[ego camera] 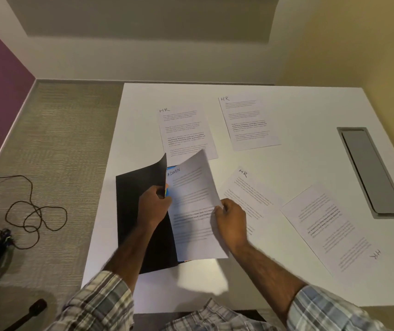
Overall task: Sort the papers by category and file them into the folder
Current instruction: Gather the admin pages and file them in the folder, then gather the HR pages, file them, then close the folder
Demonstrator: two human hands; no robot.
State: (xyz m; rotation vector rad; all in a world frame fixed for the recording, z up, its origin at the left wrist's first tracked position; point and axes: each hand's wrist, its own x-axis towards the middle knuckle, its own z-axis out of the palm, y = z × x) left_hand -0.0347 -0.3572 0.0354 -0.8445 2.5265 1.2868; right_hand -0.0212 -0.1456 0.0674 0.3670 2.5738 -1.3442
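White tabletop (287,163) filled most of the view, with woven grey carpet (67,139) to its left. At the near edge, a black card folder (138,211) was held open by the left hand (153,206), whose fingers were curled round the raised front cover. A white printed sheet headed ADMIN (191,211) was pinched at its right edge by the right hand (232,218) and lay over the folder's inside, where coloured divider tabs (166,191) showed. That sheet was judged to be mid-filing.

Four white printed sheets headed HR were left loose on the table. An upside-down HR sheet (330,230) lay at the near right, a second HR sheet (246,187) met its left edge, and farther off lay the far-left HR sheet (184,132) and the far-right HR sheet (248,123). None of these had been gathered or filed.
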